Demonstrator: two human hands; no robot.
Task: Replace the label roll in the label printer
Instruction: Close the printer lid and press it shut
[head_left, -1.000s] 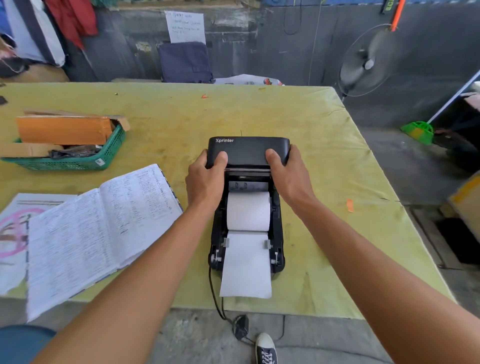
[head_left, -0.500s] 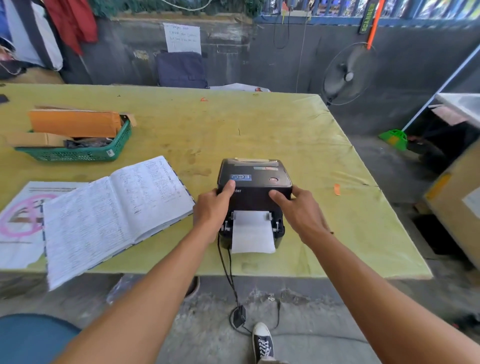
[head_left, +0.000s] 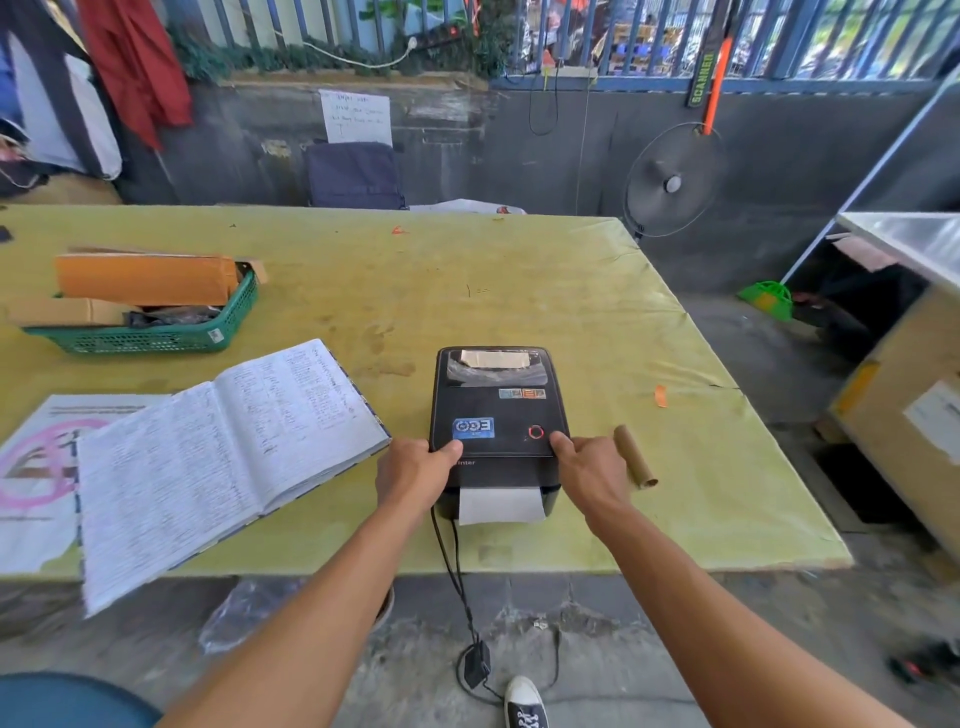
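The black label printer (head_left: 497, 405) stands near the front edge of the yellow-green table (head_left: 467, 291), its lid down. A strip of white label paper (head_left: 500, 505) sticks out of the front slot. My left hand (head_left: 415, 474) grips the lid's front left corner, thumb on top. My right hand (head_left: 589, 475) grips the front right corner, thumb beside the red-ringed button (head_left: 535, 431). An empty brown cardboard core (head_left: 635, 457) lies on the table just right of my right hand. The roll inside is hidden by the lid.
An open handwritten notebook (head_left: 218, 441) lies left of the printer, over a printed sheet (head_left: 36, 467). A green basket (head_left: 150, 332) with brown boxes sits at the far left. The printer's cable (head_left: 457, 582) drops over the front edge to the floor. A fan (head_left: 672, 182) stands beyond the table.
The lid, raised one second ago with the white roll exposed, has been swung down and is now closed under both hands. The view has lifted and pulled back.
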